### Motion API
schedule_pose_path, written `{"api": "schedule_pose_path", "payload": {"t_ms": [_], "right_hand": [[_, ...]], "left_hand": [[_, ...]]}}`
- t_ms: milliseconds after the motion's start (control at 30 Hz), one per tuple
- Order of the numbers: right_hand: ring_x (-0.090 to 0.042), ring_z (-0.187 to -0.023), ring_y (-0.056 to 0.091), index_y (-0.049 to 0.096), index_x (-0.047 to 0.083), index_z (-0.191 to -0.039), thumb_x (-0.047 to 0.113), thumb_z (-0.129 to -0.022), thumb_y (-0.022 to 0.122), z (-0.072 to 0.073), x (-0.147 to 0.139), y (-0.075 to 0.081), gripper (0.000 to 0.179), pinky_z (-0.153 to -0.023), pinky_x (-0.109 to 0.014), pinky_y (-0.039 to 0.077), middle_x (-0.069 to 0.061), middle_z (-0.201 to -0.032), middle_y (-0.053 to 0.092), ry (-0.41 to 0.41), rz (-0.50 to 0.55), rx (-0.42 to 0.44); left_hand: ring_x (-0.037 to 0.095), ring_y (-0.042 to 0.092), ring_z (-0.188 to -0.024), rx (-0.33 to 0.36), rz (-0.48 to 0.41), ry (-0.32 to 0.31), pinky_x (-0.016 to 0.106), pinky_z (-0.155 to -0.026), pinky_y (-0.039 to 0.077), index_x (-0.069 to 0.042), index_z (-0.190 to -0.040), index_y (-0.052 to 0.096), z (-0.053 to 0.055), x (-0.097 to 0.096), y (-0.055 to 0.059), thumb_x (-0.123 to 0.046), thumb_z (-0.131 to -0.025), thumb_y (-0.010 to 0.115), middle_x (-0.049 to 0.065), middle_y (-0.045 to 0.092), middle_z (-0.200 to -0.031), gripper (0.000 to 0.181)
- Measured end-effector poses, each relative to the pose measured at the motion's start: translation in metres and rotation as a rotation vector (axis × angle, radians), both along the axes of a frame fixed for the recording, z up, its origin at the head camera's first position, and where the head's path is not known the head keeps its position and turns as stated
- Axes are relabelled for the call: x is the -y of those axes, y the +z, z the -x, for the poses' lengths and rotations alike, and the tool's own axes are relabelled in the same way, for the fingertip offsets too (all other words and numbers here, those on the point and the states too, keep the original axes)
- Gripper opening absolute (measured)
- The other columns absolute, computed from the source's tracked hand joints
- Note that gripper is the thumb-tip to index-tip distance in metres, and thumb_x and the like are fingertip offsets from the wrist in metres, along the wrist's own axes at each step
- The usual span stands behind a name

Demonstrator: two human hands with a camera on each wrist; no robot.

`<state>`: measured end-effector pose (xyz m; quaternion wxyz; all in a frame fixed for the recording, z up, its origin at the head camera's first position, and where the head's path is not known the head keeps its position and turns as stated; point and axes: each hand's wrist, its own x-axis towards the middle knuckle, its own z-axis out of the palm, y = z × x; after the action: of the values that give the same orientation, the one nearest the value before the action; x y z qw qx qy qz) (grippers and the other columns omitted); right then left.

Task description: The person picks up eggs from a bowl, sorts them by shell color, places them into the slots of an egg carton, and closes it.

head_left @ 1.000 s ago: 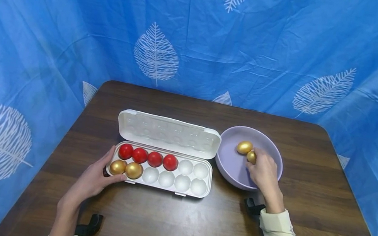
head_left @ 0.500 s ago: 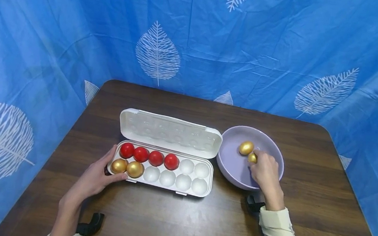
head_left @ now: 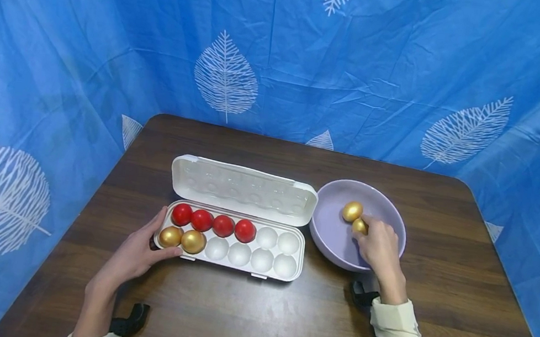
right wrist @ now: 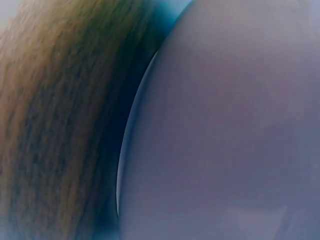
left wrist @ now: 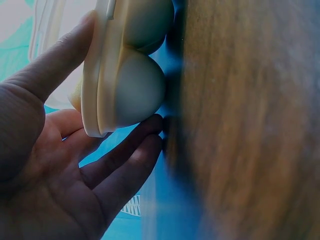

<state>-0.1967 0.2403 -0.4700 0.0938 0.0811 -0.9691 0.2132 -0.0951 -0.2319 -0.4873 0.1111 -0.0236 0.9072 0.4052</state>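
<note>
A white plastic egg carton (head_left: 239, 266) lies with its lid (head_left: 242, 190) folded back. Several red eggs (head_left: 202, 220) fill part of its far row, and two golden eggs (head_left: 193, 242) sit at the left end of the near row. My left hand (head_left: 136, 253) grips the carton's left end; in the left wrist view its thumb (left wrist: 60, 55) lies along the rim, other fingers round the end and below. Inside a lilac bowl (head_left: 334, 237), my right hand (head_left: 379, 243) pinches a golden egg (head_left: 359, 226) beside another golden egg (head_left: 352, 211). The right wrist view shows only bowl wall and table.
The bowl stands close to the carton's right end on a dark wooden table (head_left: 244, 310). White empty cups (head_left: 238, 254) show in the carton's right part. A blue curtain (head_left: 297, 105) with white leaf prints hangs behind the table.
The head view has shifted very slightly. The right hand stays in the bowl at the same egg, which has moved a touch within it. The left hand keeps its hold on the carton.
</note>
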Motion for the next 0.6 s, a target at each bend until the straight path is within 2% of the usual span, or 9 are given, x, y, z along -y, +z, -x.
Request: {"api": "schedule_pose_path", "payload": {"t_ms": [200,300,433,600], "right_hand": [[-0.039,-0.087,0.058,0.065,-0.01,-0.118,0.007,-0.085,0.076,-0.001,0.003,0.001,0.039,-0.08,-0.057,0.045,-0.027,-0.103,0.067,-0.031,0.055,0.08],[-0.038,-0.091,0.058,0.064,-0.01,-0.12,0.01,-0.086,0.077,-0.0015,0.004,0.0019,0.042,-0.085,-0.056,0.045,-0.028,-0.11,0.066,-0.034,0.072,0.092],[-0.037,-0.091,0.061,0.066,-0.007,-0.117,0.013,-0.084,0.079,-0.0024,0.0039,0.0007,0.04,-0.084,-0.054,0.047,-0.025,-0.109,0.068,0.001,0.099,0.057],[-0.04,-0.095,0.068,0.068,-0.007,-0.111,0.01,-0.079,0.083,-0.0038,0.0034,-0.0031,0.04,-0.085,-0.054,0.051,-0.025,-0.104,0.07,0.071,0.211,-0.058]], "left_hand": [[0.048,0.018,-0.144,0.001,-0.003,0.002,0.063,-0.111,0.023,-0.003,-0.158,0.009,0.0002,-0.0007,-0.0007,-0.054,-0.083,0.073,0.026,0.015,-0.16,0.111],[0.049,0.019,-0.143,-0.004,0.0,0.004,0.063,-0.111,0.024,-0.002,-0.157,0.009,0.0,-0.0007,-0.0004,-0.053,-0.083,0.073,0.027,0.016,-0.159,0.111],[0.049,0.019,-0.143,-0.012,0.002,0.003,0.063,-0.11,0.024,-0.002,-0.157,0.009,-0.0002,-0.0006,0.0001,-0.053,-0.083,0.074,0.027,0.017,-0.159,0.11],[0.049,0.02,-0.143,-0.01,0.003,0.001,0.063,-0.11,0.024,-0.002,-0.157,0.009,-0.0007,-0.0004,0.0001,-0.053,-0.084,0.073,0.027,0.017,-0.159,0.11]]}}
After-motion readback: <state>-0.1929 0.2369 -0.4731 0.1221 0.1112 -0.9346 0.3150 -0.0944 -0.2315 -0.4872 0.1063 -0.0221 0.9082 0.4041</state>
